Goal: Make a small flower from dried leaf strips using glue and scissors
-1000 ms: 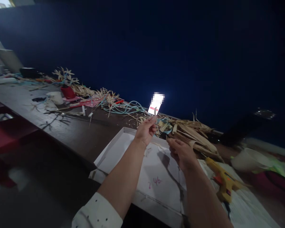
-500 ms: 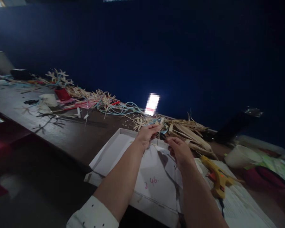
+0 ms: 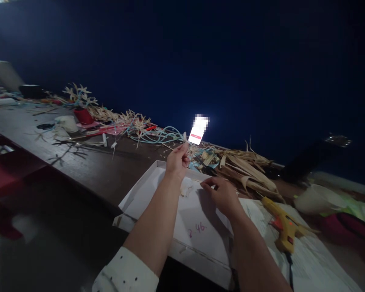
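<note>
I see my left hand [image 3: 177, 160] raised over the far edge of the white tray [image 3: 146, 190], its fingers pinched shut on a small pale husk strip [image 3: 185, 136]. My right hand [image 3: 222, 195] lies low on the tray, fingers loosely curled; whether it holds anything, I cannot tell. A husk pile [image 3: 246, 166] lies just behind, a yellow glue gun [image 3: 281, 227] to the right.

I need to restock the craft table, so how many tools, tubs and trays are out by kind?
Yellow glue gun: 1
White box tray: 1
White tub: 1
Red cup: 1
Lit phone: 1
Total: 5
</note>
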`<state>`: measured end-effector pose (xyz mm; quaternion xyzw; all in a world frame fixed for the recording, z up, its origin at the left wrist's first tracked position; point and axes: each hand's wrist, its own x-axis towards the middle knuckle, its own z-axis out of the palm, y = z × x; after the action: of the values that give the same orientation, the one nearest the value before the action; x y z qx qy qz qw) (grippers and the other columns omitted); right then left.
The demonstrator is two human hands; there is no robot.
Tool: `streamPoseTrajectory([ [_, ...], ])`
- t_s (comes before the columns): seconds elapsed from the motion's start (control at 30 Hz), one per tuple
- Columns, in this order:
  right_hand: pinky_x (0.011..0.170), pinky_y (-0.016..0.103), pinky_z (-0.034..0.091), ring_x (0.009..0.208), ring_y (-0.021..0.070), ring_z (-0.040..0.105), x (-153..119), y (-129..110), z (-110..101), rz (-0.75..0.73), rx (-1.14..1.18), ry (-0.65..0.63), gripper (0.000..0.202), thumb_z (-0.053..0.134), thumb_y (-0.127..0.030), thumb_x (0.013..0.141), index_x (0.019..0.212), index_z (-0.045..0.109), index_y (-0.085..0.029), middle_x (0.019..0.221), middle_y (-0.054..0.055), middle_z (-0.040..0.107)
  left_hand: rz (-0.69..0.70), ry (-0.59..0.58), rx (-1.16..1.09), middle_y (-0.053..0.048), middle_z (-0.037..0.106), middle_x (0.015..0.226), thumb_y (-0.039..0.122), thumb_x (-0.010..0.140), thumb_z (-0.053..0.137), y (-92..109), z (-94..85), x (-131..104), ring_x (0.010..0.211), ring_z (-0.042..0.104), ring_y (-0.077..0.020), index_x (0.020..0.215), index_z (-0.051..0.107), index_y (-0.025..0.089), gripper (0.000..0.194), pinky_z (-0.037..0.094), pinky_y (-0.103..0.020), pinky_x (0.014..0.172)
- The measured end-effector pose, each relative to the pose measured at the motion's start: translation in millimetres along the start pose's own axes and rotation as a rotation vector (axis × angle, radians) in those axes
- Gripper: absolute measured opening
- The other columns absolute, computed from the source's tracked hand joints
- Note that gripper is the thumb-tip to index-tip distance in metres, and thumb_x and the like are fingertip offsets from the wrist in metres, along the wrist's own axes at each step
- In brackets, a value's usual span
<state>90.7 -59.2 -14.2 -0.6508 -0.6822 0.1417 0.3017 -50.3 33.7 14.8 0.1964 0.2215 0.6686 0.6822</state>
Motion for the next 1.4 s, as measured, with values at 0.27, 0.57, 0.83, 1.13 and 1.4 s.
streamPoseTrajectory([
  [0.27,0.059,0.026,0.037,0.069,0.0154,0.058,-7.2,-20.9,23.1,-0.154,-0.237,-0.107,0.031,0.046,-0.027,0.087,0.111,0.065,-0.03,0.098,0.006,0.06,-0.045,-0.085,-0.114,0.005,0.052,0.064,0.017,0.058,0.079,2.4,0.6,-3.4,0.048,0.043,0.0012,0.075,0.065,0.013,0.023,0.028,-0.011,0.04],
  [0.57,0.056,0.025,0.032,0.067,0.0148,0.056,-3.9,-18.8,25.2,-0.101,-0.181,-0.072,0.019,0.047,-0.027,0.084,0.088,0.066,-0.023,0.091,0.005,0.06,-0.059,-0.119,-0.081,0.005,0.048,0.059,0.018,0.056,0.08,-1.2,3.8,-7.6,0.048,0.043,0.0005,0.074,0.064,0.012,0.025,0.028,-0.011,0.04],
  [0.83,0.044,0.022,0.028,0.045,0.0086,0.038,9.9,1.3,-0.2,0.422,0.836,0.219,0.024,0.068,-0.036,0.064,0.08,0.061,-0.02,0.056,-0.006,0.05,-0.1,-0.089,0.051,0.004,0.053,0.062,0.021,0.052,0.082,-6.6,6.3,-10.0,0.046,0.042,0.0002,0.075,0.065,0.013,0.029,0.028,-0.011,0.038],
  [1.13,0.033,0.014,0.015,0.039,0.0019,0.032,10.7,2.4,-7.0,0.538,1.223,0.277,0.039,0.08,-0.035,0.052,0.08,0.058,-0.019,0.058,-0.008,0.051,-0.283,-0.217,0.6,-0.001,0.06,0.064,0.03,0.057,0.079,-34.8,11.2,-27.9,0.049,0.047,-0.0038,0.074,0.069,0.012,0.027,0.031,-0.016,0.045],
  [1.4,0.032,0.011,0.023,0.039,0.0015,0.039,10.2,1.7,-11.4,0.485,1.337,0.286,0.035,0.082,-0.029,0.05,0.073,0.057,-0.019,0.055,-0.009,0.053,-0.325,-0.24,0.643,-0.003,0.063,0.07,0.034,0.057,0.078,-37.1,12.4,-30.3,0.055,0.048,-0.0064,0.077,0.068,0.012,0.031,0.029,-0.021,0.051],
])
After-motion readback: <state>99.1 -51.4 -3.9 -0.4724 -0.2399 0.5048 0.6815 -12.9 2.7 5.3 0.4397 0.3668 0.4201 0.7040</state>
